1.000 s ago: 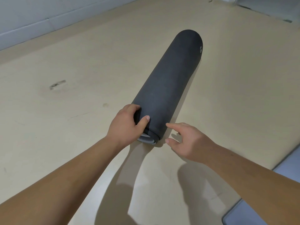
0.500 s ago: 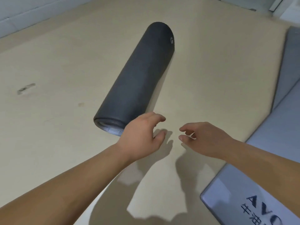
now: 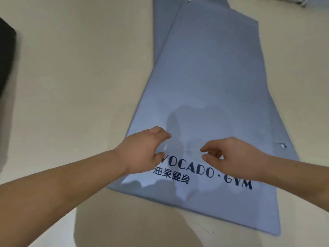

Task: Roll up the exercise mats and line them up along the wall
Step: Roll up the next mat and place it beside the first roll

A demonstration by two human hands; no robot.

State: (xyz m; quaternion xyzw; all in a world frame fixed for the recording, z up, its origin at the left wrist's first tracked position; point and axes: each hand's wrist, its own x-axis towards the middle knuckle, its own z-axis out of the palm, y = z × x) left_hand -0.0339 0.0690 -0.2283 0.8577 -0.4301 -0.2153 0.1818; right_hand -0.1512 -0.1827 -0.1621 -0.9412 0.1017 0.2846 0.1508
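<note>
Beneath both hands in the head view, a blue-grey exercise mat [image 3: 213,77] lies unrolled and flat on the beige floor [image 3: 80,77], its near short edge below the wrists and its length running away beyond the fingertips. The left hand [image 3: 142,154] hovers over the mat's near left part, its fingers [image 3: 161,133] loosely curled, thumb apart from them, holding nothing. The right hand [image 3: 235,157] hovers beside it, apart from it, with fingers [image 3: 210,148] likewise loosely curled and the thumb a little below them, nothing between. Dark printed lettering [image 3: 204,171] runs under and just below the fingers: "VOCADO · GYM", its first letter hidden by the left hand, and beneath it the characters "油果健身". Right of the right hand, near the mat's edge, sits a small metal eyelet [image 3: 283,145]. Beyond the fingertips a second blue-grey mat [image 3: 162,24] shows from under the first, skewed to it. Far left of the left fingers, at the picture's edge, lies a black rolled mat [image 3: 6,65], cut off.
</note>
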